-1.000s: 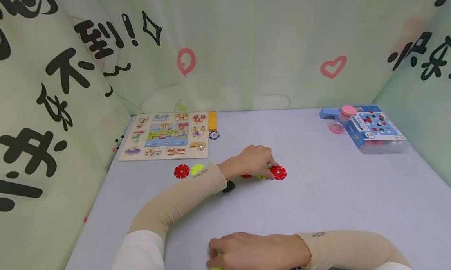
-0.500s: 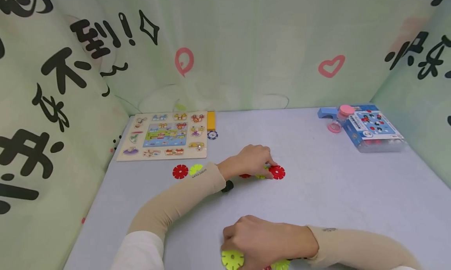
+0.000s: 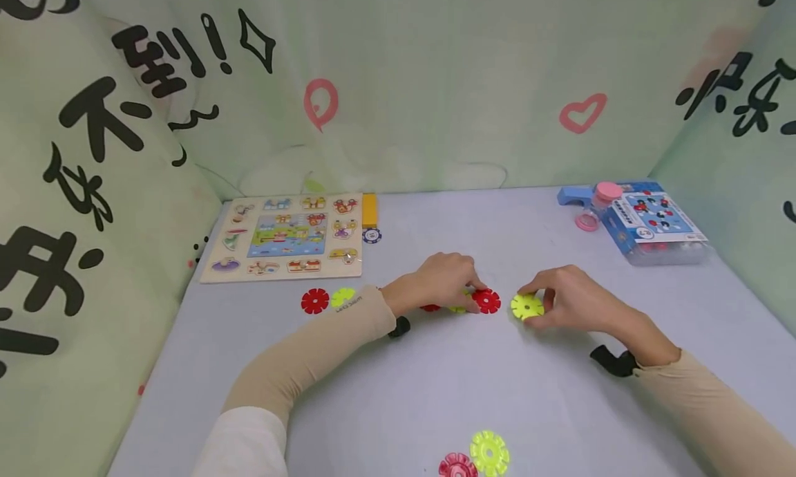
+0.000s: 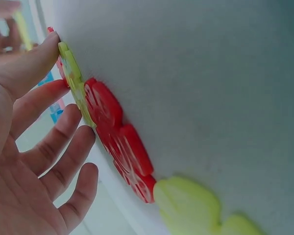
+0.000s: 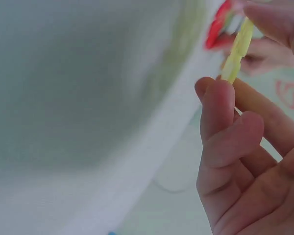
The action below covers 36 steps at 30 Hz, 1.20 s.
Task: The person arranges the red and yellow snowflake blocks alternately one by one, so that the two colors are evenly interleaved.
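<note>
A row of flat, slotted plastic discs lies on the table, with a red disc [image 3: 315, 301] and a yellow-green disc [image 3: 343, 297] at its left. At the right end of the row, my left hand [image 3: 443, 282] holds another red disc [image 3: 488, 301] between thumb and index finger, its other fingers spread in the left wrist view. The left arm hides the middle of the row. My right hand [image 3: 575, 301] pinches a yellow-green disc [image 3: 526, 307] by its edges, just right of that red one. The right wrist view shows this disc [image 5: 237, 51] edge-on between thumb and fingers.
Near the front lie a red disc [image 3: 458, 466] and a yellow-green disc [image 3: 490, 453]. A wooden puzzle board [image 3: 218, 273] is at the back left, beside a yellow block [image 3: 370, 211] and a poker chip [image 3: 372, 236]. At the back right stands a blue box [image 3: 659, 218] with a pink-capped sand timer [image 3: 604, 195].
My right hand has picked up a yellow-green disc at the front and carried it up to the right end of the row. The left hand stays at its red disc.
</note>
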Each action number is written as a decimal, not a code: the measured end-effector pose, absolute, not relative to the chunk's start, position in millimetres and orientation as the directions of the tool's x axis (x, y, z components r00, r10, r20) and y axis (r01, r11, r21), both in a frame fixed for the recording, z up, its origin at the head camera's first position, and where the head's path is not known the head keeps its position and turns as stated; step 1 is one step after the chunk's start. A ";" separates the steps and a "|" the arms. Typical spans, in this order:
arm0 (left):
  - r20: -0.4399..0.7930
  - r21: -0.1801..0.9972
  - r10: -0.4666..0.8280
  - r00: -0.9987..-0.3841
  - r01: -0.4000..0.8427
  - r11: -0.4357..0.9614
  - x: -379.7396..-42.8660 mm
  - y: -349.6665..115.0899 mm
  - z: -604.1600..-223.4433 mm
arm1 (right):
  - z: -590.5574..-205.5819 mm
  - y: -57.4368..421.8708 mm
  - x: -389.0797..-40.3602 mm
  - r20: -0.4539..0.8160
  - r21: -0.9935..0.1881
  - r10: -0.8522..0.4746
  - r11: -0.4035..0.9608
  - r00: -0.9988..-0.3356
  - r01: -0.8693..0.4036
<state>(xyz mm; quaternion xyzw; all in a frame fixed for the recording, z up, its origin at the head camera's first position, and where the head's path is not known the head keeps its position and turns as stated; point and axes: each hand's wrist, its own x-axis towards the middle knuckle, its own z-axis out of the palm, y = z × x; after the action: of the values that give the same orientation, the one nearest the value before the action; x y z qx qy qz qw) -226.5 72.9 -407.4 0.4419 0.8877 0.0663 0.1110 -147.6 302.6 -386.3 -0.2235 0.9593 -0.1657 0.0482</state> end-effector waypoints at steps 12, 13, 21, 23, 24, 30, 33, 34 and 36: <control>-0.129 0.216 0.801 -0.585 0.772 0.598 -228.7 72.5 -406.0 | -397.8 303.9 -171.1 -0.042 -0.389 -0.482 0.815 -0.875 -0.431; -0.127 0.216 0.802 -0.583 0.773 0.596 -228.6 72.5 -405.9 | -397.7 303.8 -170.8 -0.043 -0.387 -0.482 0.816 -0.875 -0.430; -0.124 0.229 0.804 -0.582 0.771 0.594 -228.3 73.5 -407.4 | -399.7 302.4 -161.2 -0.034 -0.350 -0.428 0.851 -0.903 -0.391; -0.122 0.232 0.806 -0.579 0.773 0.591 -228.1 76.7 -407.1 | -398.4 300.7 -150.8 -0.018 -0.337 -0.408 0.862 -0.913 -0.378; -0.122 0.235 0.809 -0.575 0.776 0.586 -228.0 78.7 -407.1 | -397.6 298.4 -143.5 -0.008 -0.332 -0.409 0.862 -0.913 -0.383; -0.123 0.260 0.832 -0.540 0.792 0.552 -227.3 94.2 -405.7 | -393.1 256.6 -81.5 -0.013 -0.384 -0.570 0.762 -0.822 -0.522; -0.127 0.290 0.834 -0.537 0.784 0.549 -226.6 103.0 -404.8 | -394.9 226.8 -51.3 -0.046 -0.413 -0.714 0.651 -0.699 -0.638; -0.125 0.295 0.836 -0.535 0.784 0.546 -226.2 106.0 -404.6 | -395.8 217.4 -43.0 -0.053 -0.421 -0.757 0.609 -0.652 -0.672; -0.123 0.284 0.844 -0.522 0.796 0.534 -225.2 111.9 -404.5 | -399.8 201.0 -29.7 -0.023 -0.398 -0.830 0.519 -0.557 -0.757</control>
<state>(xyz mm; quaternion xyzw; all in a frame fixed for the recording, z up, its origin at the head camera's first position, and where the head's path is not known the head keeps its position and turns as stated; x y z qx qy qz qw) -225.2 111.9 -404.5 0.4730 0.8670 0.0962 0.1235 -29.7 201.0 -399.8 -0.4585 0.8651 -0.1739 0.1056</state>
